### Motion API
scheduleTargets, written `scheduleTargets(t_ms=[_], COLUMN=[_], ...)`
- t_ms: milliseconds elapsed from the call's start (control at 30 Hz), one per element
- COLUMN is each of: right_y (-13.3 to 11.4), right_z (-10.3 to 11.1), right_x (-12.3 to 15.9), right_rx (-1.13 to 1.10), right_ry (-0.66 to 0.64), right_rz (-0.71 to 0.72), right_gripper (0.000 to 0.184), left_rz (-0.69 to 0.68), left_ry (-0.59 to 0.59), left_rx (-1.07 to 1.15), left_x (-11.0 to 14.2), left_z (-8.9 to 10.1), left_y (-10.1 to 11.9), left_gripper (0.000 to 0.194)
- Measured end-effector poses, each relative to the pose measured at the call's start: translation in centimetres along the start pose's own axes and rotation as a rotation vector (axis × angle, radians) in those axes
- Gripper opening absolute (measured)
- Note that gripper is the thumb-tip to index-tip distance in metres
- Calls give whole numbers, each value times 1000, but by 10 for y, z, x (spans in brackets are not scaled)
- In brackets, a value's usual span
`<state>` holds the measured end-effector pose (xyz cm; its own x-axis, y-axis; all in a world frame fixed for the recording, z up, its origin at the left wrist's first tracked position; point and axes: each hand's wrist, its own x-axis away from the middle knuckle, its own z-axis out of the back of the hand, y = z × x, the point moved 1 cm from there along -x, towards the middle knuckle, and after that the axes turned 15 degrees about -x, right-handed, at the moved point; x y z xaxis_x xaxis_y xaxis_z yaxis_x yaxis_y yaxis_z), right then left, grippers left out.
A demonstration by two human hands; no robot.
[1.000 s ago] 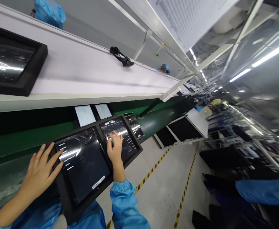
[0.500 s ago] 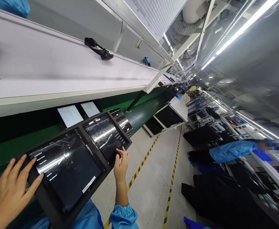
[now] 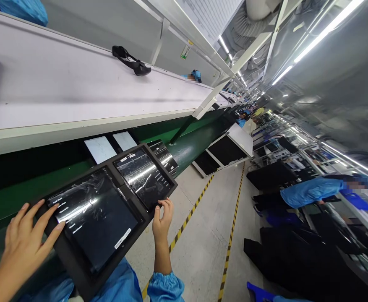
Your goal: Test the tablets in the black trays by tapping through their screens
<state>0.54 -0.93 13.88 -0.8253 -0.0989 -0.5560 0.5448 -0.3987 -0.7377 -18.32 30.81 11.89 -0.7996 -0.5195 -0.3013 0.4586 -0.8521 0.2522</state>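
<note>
A black tray lies tilted in front of me with two dark tablets in it. The larger tablet fills the left recess; the smaller tablet sits in the right one. Both screens show small white text lines and reflect the ceiling lights, and white labels are stuck on them. My left hand is open, its spread fingers over the tray's left edge and their tips at the larger screen. At the tray's lower right edge is my right hand, fingers loosely bent and thumb apart, with nothing visible in it.
Beyond the tray, two lit tablets and a dark glossy device lie on the green surface. A black strap-like object rests on the white shelf. A co-worker in blue stands across the taped aisle.
My right hand's fingertips have drawn back from the smaller tablet's screen to the tray's edge. My left hand keeps its place on the tray. The whole view has shifted slightly.
</note>
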Motion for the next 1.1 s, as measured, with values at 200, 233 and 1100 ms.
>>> scheduleTargets(t_ms=[200, 233, 1100], right_y=[-2, -3, 5], right_z=[-5, -6, 6], right_x=[0, 0, -64], right_rx=[-18, -19, -82], right_ry=[-22, -42, -348], right_rz=[-39, -55, -63], right_gripper=[24, 25, 28], left_rz=[21, 19, 33], left_ry=[-33, -34, -17], left_rx=[-15, -14, -14], left_x=[1, 1, -15], left_z=[2, 3, 5], left_y=[0, 0, 6], left_gripper=[61, 61, 46])
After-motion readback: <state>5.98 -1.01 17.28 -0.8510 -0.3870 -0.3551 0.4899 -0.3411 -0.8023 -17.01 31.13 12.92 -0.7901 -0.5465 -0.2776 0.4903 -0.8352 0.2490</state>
